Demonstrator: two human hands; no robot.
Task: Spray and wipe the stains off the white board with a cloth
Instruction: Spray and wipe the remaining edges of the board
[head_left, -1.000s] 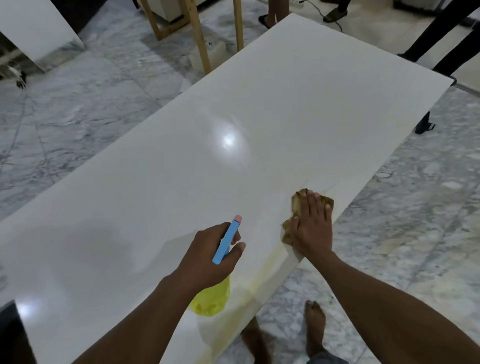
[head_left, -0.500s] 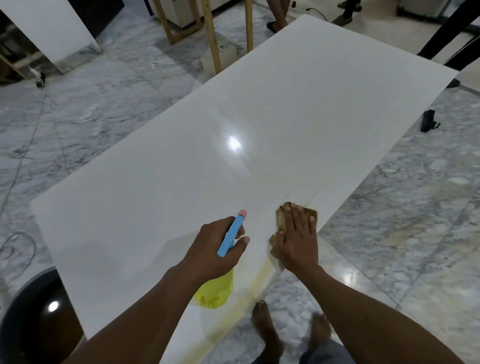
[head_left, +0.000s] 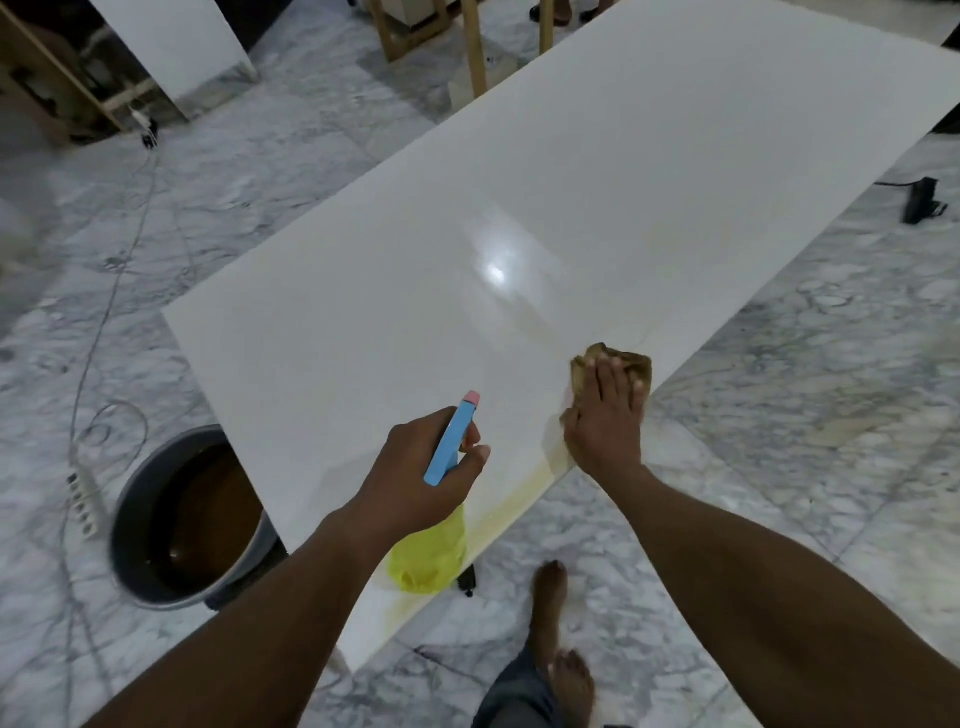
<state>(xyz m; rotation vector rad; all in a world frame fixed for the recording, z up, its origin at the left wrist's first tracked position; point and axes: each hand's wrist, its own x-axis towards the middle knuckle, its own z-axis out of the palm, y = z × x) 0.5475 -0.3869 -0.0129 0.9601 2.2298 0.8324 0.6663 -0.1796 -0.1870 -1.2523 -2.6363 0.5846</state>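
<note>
The right hand (head_left: 605, 421) lies flat, pressing the soft, limp brown cloth (head_left: 631, 364) onto the glossy, probably slippery white board (head_left: 649, 171); the left hand (head_left: 415, 478) is wrapped around the light yellow spray bottle (head_left: 434, 553) at its blue neck.

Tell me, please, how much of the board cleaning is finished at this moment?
Done: most of the large glossy white board looks clean.

In hand: the right hand presses a crumpled brown cloth near the board's right edge, and the left hand holds a yellow spray bottle with a blue head.

Left: yellowish stains along the near right edge, and faint streaks beyond the cloth.
</note>
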